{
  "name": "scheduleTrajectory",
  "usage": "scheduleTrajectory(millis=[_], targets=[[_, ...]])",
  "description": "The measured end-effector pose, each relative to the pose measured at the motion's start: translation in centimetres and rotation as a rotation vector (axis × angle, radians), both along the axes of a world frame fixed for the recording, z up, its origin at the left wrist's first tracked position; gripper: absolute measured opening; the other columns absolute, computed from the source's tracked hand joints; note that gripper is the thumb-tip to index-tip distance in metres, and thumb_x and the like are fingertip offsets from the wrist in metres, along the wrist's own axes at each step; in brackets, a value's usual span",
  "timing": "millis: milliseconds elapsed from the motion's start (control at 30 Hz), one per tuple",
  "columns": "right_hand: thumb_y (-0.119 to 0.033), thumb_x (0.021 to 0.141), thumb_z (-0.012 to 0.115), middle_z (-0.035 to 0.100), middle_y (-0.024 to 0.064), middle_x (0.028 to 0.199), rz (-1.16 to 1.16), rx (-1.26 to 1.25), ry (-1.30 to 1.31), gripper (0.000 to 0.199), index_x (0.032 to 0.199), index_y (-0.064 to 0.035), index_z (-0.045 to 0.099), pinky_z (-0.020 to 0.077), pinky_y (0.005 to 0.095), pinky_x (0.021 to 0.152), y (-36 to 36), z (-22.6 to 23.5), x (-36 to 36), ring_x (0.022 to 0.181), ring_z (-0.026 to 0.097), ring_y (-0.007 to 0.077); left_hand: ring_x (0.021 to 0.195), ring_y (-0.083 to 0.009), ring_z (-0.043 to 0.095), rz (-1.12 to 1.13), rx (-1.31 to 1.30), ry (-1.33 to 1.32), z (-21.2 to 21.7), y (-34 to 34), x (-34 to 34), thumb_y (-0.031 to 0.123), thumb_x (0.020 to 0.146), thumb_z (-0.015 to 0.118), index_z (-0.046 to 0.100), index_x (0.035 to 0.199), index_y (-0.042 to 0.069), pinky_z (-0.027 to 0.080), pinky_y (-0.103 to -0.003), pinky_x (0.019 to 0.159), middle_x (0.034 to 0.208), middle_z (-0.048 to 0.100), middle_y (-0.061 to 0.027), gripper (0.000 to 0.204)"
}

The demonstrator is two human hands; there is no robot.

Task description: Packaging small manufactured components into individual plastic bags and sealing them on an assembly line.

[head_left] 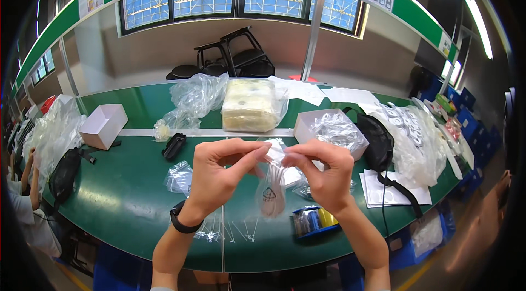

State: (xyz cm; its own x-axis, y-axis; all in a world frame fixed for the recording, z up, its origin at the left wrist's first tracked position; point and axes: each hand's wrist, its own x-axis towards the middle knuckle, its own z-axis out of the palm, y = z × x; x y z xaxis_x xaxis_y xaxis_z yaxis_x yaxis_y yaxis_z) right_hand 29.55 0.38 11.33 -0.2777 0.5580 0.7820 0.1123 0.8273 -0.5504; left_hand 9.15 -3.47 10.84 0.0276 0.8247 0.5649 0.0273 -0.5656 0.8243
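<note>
Between my two hands, above the green table, hangs a small clear plastic bag (271, 199) with a dark printed mark on it. A coiled white cable seems to be inside. My left hand (220, 173) pinches the bag's top edge between thumb and forefinger. On the other side, my right hand (324, 173) is closed in a pinch at the same edge. White pieces show behind the fingertips; I cannot tell whether they are held. A few clear bags (179, 177) lie beside my left hand. Thin wire-like pieces (241, 232) are scattered below the hands.
An open white box (307, 126) of bagged white cables stands right of a plastic-wrapped yellowish stack (249, 106). A blue holder with yellow and dark rolls (314, 221) sits near the front edge. Black pouches, another white box (104, 126) and crumpled plastic lie around. Another person's arms show far left.
</note>
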Motion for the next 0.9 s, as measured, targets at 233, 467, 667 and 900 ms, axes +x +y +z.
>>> scheduleTrajectory(millis=[233,467,667,900], targets=[[0.015,0.078,0.069,0.074,0.0127,0.082,0.135,0.065,-0.067,0.025,0.096,0.0001,0.077,0.0537,0.0266,0.067,-1.7,1.3,2.1,0.073,0.071,0.0202,0.075,-0.0166,0.075,-0.139,0.133,0.253,1.5,-1.8,-1.7,-0.011,0.085,0.067,0.077,0.106,-0.002,0.06,-0.025,0.066,0.086,0.076,-0.0114,0.025],[0.02,0.07,0.055,0.072,0.0176,0.09,0.428,-0.108,0.005,0.034,0.093,0.0053,0.076,0.0539,0.0273,0.069,-2.8,1.4,3.2,0.081,0.069,0.0214,0.067,-0.0213,0.076,-0.204,0.259,0.258,2.8,-3.4,-0.6,-0.014,0.063,0.059,0.078,0.089,-0.005,0.061,-0.028,0.063,0.082,0.076,-0.018,0.033],[0.022,0.072,0.06,0.071,0.0184,0.092,0.447,-0.091,0.009,0.029,0.093,0.0067,0.074,0.0537,0.0281,0.075,-3.1,1.9,3.6,0.084,0.069,0.022,0.075,-0.0236,0.077,-0.091,0.418,0.375,3.1,-4.6,0.2,-0.013,0.066,0.066,0.077,0.091,-0.001,0.061,-0.031,0.069,0.089,0.077,-0.0174,0.03],[0.018,0.077,0.073,0.068,0.0149,0.094,0.254,-0.068,0.085,0.03,0.104,0.0048,0.069,0.0524,0.0281,0.078,-3.3,0.7,2.7,0.086,0.066,0.0198,0.084,-0.0207,0.077,0.177,0.242,0.315,2.6,-4.4,1.6,-0.005,0.076,0.08,0.076,0.091,0.001,0.06,-0.029,0.076,0.091,0.078,-0.0112,0.016]])
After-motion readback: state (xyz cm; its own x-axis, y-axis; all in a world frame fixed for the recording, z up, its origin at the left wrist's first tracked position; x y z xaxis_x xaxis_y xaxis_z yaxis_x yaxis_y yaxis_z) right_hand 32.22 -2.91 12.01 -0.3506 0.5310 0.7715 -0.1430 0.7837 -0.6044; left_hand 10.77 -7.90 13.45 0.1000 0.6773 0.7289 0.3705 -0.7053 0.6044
